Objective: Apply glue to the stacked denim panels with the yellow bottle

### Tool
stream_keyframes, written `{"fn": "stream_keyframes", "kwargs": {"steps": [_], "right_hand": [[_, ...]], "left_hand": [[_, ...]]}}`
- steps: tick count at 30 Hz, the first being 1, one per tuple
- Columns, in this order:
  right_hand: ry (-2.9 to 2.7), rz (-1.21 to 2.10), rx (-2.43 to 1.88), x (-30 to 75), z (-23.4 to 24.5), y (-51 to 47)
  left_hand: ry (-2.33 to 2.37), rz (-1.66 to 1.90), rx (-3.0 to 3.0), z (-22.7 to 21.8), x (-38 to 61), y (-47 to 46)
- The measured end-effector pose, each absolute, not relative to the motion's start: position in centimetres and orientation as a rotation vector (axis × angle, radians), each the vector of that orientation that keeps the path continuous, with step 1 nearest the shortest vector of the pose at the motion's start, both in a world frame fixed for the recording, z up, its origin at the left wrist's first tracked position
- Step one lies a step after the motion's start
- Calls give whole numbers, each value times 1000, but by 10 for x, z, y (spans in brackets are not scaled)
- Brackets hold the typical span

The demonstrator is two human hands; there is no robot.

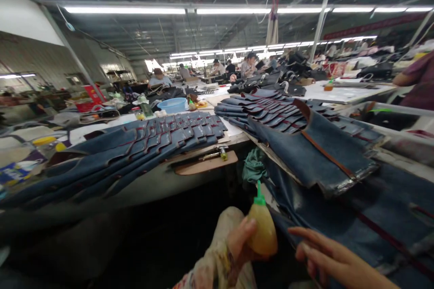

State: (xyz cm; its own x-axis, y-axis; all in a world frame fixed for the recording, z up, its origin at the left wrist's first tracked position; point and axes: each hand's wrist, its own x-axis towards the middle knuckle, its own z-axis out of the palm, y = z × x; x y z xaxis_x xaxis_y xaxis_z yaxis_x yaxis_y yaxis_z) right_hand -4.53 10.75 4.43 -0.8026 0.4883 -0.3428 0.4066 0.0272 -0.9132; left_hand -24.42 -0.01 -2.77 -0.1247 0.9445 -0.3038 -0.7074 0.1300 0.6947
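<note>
Head view, taking the glue bottle (262,230) as the landmark: far to its left and above, a fanned row of dark blue leather pieces (135,149) with red edging lies across a worktable (152,180). Nearer, up and left of the bottle, a wooden board (206,165) carries a small tool. Left hand (239,241) is clamped around the amber bottle, green nozzle upright, low in the picture. Directly above the bottle sits a crumpled green cloth (254,167). Just right of it the right hand (325,257) hovers with fingers spread apart, holding nothing, over blue leather. Up and right, a second leather stack (305,135) rests
</note>
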Motion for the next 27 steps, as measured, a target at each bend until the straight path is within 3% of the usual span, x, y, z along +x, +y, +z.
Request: {"fn": "stream_keyframes", "kwargs": {"steps": [5,10,16,23,27], "right_hand": [[-2269,1945,-810,-95,63,118],[-2367,1868,-634,-174,70,96],[-2600,1579,-341,-282,81,23],[-2772,1294,-260,-378,56,-68],[-2906,1078,-223,-413,50,-117]], "left_hand": [[759,1545,86,10,-309,-22],[775,1696,130,8,-336,-65],[1182,1874,417,-13,-366,-132],[1900,1927,536,-11,-415,-209],[1968,2033,433,-19,-436,-235]]}}
